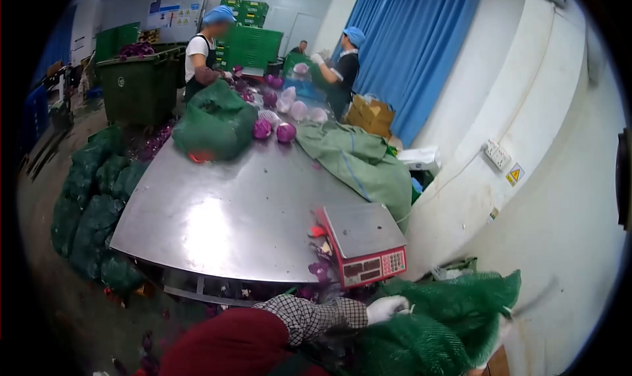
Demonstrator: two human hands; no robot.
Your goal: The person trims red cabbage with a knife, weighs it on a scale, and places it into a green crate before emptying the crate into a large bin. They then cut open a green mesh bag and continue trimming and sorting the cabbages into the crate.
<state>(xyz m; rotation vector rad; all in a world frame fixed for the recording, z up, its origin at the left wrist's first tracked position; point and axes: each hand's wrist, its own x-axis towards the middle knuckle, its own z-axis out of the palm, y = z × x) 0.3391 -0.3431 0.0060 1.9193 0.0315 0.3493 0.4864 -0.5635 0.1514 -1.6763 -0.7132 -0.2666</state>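
At the steel table (257, 205), we grip a green mesh bag (447, 317) at lower right.
Past purple cabbages (286, 132) and a red-bodied scale (365, 241), our left hand (387, 309) (gloved in white) pinches the bag's edge between closed fingers; our right hand (501, 331), mostly hidden, is at its far side, its fingers impossible for us to tell.

Tilted and wide-angled, the head-worn camera faces forward and down from just short of the broad grey steel table (257, 198), close above the green mesh sack (415, 343) by the table's near edge, well apart from the blue cloth curtain (415, 47) beyond its right side.
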